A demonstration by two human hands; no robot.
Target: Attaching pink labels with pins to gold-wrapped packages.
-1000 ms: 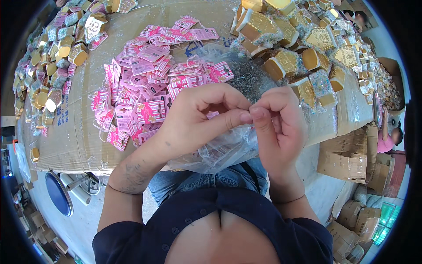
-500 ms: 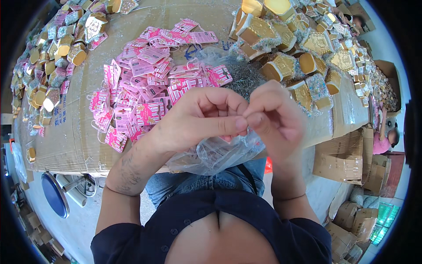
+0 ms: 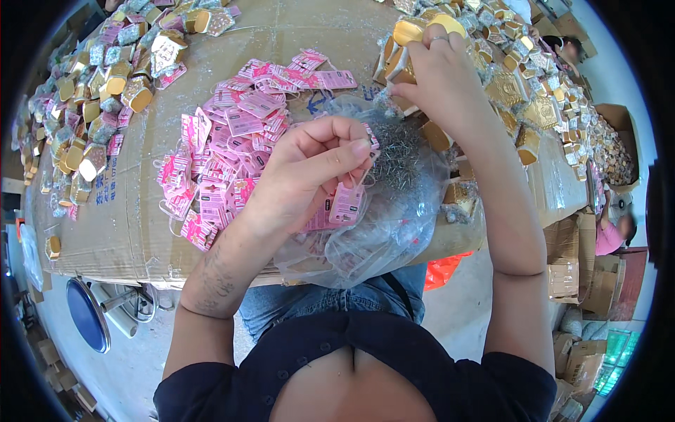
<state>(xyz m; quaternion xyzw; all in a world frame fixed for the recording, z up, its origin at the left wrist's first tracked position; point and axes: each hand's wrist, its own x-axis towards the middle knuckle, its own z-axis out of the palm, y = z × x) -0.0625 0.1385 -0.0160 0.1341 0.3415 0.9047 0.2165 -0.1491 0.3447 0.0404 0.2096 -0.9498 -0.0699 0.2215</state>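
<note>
From the head camera, your left hand [image 3: 302,176] sits over the middle of the bench [image 3: 126,232], fingers curled and pressed together, pinching a small pink tag [image 3: 346,204] by its thin loop so the tag hangs just below your thumb. Under it lies a clear plastic bag [image 3: 394,211] with a heap of small metal pins inside, slumped over the bench's near edge toward your lap.

Your right hand [image 3: 439,70] is stretched out to the far right of the bench, fingers closed around a gold box [image 3: 408,32] at the edge of the pile of gold boxes [image 3: 534,105] (a ring shows on one finger). The grip looks firm, though the fingertips hide behind the box.

Left of the bag spreads the loose heap of pink tags [image 3: 232,141], and more gold and silver boxes [image 3: 105,91] crowd the far left corner.

To do this well, I'd judge you should keep the pinched tag's loop open and untwisted, and lift the box clear without toppling its neighbours.
</note>
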